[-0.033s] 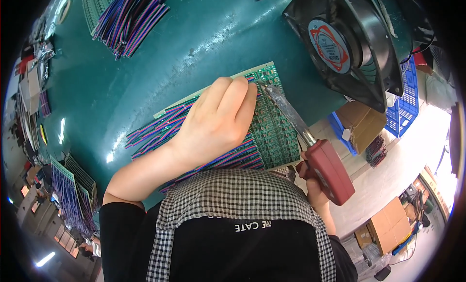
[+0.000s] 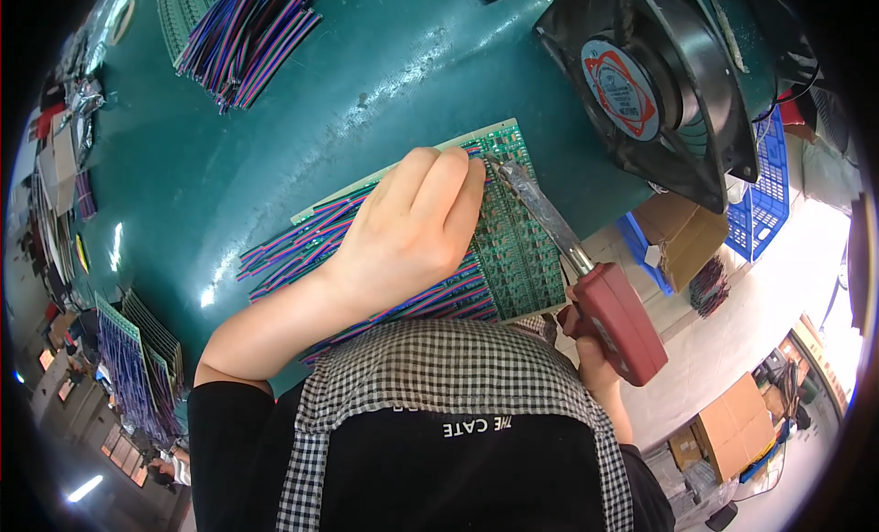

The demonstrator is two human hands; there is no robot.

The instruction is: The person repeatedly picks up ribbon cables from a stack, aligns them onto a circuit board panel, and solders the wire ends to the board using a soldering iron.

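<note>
A green circuit board panel [image 2: 522,257] lies tilted on the table in front of me, with rows of small components. Thin multicoloured wires [image 2: 284,253] run leftward from it, under my forearm. My left hand [image 2: 407,225] rests over the wires, fingers closed in a pinch on a wire at the board's far edge; the fingertips are partly hidden. Gripped in my right hand [image 2: 597,363] is a dark red soldering gun [image 2: 623,321], whose body covers most of my fingers. Its long metal barrel slants up and left, the tip at the board right beside my left fingertips.
A large black fan [image 2: 678,83] stands at the far right of the green table [image 2: 385,74]. Far left lies a wire bundle [image 2: 247,47] on another board. Wired boards [image 2: 119,335] stand at the left edge. A cardboard box [image 2: 691,244] and blue crate [image 2: 769,189] are to the right.
</note>
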